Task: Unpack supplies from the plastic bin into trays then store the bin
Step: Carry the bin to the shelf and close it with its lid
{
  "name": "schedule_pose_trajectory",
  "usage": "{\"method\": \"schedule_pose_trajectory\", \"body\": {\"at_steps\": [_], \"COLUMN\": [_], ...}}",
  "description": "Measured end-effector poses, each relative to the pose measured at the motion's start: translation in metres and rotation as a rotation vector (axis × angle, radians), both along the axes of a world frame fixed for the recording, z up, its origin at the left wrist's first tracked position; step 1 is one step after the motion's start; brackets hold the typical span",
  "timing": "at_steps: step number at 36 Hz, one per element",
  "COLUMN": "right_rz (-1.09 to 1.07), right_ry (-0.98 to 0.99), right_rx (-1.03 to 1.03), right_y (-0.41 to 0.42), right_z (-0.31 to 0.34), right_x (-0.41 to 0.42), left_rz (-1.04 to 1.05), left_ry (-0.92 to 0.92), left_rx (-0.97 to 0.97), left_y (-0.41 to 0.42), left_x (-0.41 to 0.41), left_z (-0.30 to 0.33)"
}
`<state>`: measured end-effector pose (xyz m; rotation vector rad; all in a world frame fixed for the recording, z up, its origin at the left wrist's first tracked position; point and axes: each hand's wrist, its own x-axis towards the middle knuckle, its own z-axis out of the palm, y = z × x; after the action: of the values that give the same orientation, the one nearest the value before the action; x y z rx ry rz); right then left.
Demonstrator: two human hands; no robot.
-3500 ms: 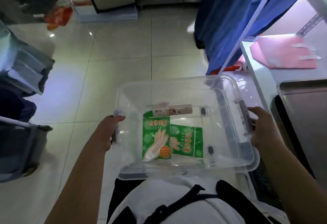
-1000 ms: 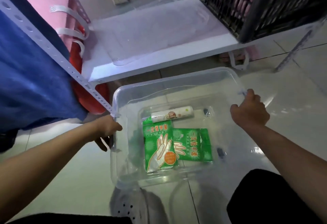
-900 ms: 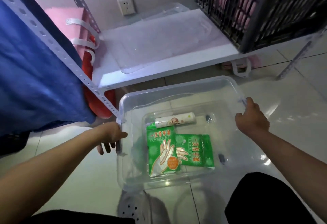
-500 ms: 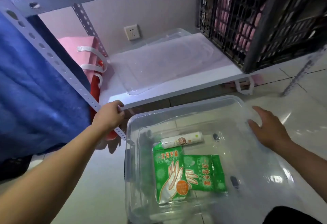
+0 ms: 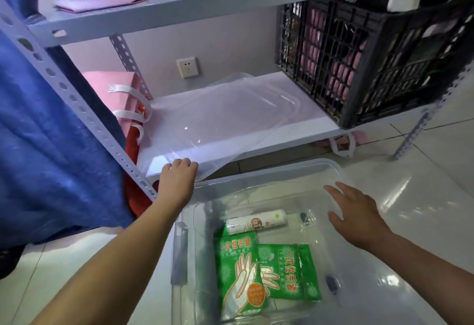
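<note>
Pale glossy floor tiles are seen beneath a grey metal rack, whose lower shelf carries a clear lid and, to the right, a black crate. Pink bags are stood at the shelf's left end, and a blue cloth is hung over the rack's left side. A wall socket is seen behind the shelf.

On the floor in front of the rack a clear bin is set, uncovered. Inside it two green glove packs are laid: the larger pack lies on the left, partly overlapping the smaller pack to its right. A white roll is laid crosswise just beyond them, touching the top of the larger pack.

The left hand is reached to the front edge of the shelf, its fingers curled over the near corner of the lid; whether the lid is actually gripped cannot be told. This hand is outside the bin, just past its far left corner.

The right hand is held over the bin's right half with fingers straight and spread, nothing held. The roll lies just left of its fingertips, apart from them; the packs lie nearer the wearer, below and left of the palm.
</note>
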<state>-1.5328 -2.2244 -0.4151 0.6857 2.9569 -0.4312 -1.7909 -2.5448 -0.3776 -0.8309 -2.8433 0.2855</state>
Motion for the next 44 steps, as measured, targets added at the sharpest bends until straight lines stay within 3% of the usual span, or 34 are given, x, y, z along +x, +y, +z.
{"method": "schedule_pose_trajectory", "body": {"at_steps": [8, 14, 19, 24, 29, 32, 35, 38, 44], "right_rz": [0.008, -0.053, -0.22, -0.374, -0.29, -0.186, -0.224, -0.272, -0.369], "right_ry": [0.185, 0.271, 0.508, 0.705, 0.884, 0.903, 0.904, 0.789, 0.552], "right_rx": [-0.157, -0.494, -0.909, -0.94, -0.932, -0.885, -0.798, -0.616, -0.559], "right_y": [-0.009, -0.023, -0.028, -0.006, 0.019, 0.024, 0.029, 0.034, 0.034], "right_z": [0.044, 0.071, 0.091, 0.114, 0.132, 0.134, 0.134, 0.127, 0.085], "right_x": [-0.007, -0.012, -0.014, -0.008, 0.019, 0.036, 0.052, 0.066, 0.083], "left_rz": [-0.193, -0.104, -0.183, -0.356, -0.178, -0.082, 0.084, 0.207, 0.349], "left_ry": [0.188, 0.27, 0.415, 0.525, 0.36, 0.249, 0.112, -0.041, -0.298], "left_rx": [0.199, 0.634, 0.759, 0.878, 1.238, 1.187, 1.053, 0.905, 0.73], "left_y": [0.003, -0.012, -0.024, -0.03, -0.041, -0.049, -0.051, -0.046, -0.041], "left_x": [0.079, 0.119, 0.137, 0.15, 0.143, 0.132, 0.122, 0.118, 0.105], "left_z": [0.075, 0.148, 0.205, 0.257, 0.287, 0.284, 0.26, 0.226, 0.157]}}
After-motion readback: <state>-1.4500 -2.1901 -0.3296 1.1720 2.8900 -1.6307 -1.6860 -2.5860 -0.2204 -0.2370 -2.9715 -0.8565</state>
